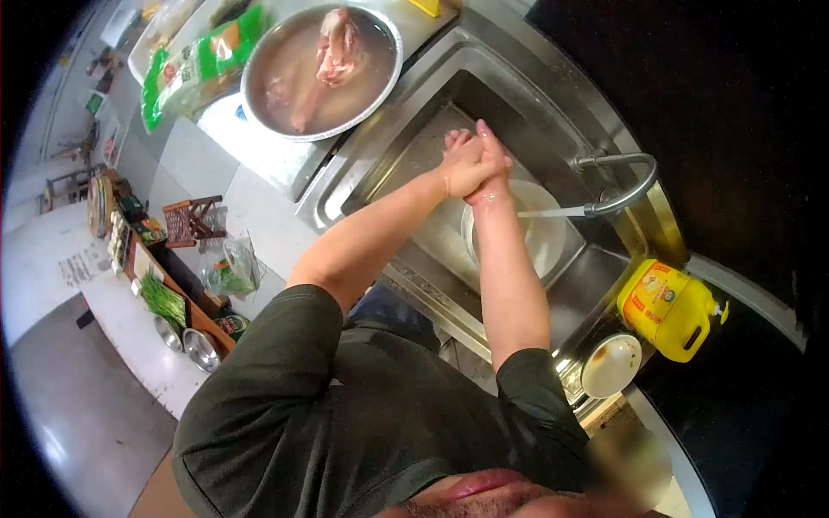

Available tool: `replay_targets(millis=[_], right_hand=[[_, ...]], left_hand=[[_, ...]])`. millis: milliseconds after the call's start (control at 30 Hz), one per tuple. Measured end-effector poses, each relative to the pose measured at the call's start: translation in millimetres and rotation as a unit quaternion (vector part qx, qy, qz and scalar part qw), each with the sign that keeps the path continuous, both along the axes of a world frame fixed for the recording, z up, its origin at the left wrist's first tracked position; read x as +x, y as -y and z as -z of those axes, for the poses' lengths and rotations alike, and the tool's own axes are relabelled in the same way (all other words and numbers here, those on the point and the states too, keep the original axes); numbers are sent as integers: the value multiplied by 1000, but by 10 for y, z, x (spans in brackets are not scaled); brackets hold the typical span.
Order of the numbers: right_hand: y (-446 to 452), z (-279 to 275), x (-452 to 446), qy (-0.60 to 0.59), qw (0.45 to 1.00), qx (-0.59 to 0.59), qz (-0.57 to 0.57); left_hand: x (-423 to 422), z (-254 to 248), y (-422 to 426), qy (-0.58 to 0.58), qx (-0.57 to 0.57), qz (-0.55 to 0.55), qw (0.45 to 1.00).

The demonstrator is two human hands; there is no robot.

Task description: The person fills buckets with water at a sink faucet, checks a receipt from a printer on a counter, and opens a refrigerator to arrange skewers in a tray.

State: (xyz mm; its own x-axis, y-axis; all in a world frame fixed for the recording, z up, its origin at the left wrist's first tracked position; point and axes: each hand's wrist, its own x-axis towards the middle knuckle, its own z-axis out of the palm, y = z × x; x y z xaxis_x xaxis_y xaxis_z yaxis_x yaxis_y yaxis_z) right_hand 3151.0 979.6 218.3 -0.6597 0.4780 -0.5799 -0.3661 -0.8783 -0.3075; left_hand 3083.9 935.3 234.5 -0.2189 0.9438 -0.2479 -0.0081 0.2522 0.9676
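Observation:
Both hands are pressed together over the metal sink [414, 142]. My left hand [466, 170] wraps round the palm of my right hand [494, 164], and both look wet. My right hand points away from me, its visible fingers apart. Beneath my right wrist, a whitish round bowl [544, 237] stands in the sink, partly hidden by the forearm. A curved metal faucet [635, 181] reaches in from the right, and a pale stream of water runs from its mouth towards my right wrist.
A metal basin [395, 82] of cloudy water with raw meat [338, 52] stands beyond the sink, near a green plastic package [203, 65]. At right are a yellow jug [665, 306] and a white lidded bowl [611, 366]. Green onions [162, 300] lie at left.

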Motion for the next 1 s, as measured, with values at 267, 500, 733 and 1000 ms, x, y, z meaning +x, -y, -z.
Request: replay_targets(millis=[267,500,733,1000], right_hand=[[297,322,-85,5,979,103,177],[319,14,321,423,727,537,-64],[334,179,1610,392,885,229,105],[-54,769,1039,175,973,54,140]], left_hand=[[45,52,-52,147,-62,-152,975],[49,-239,-150,392,-206,-250,861],[-178,156,149,388,-187,-303,850],[759,480,245,294,-316,-202,879]])
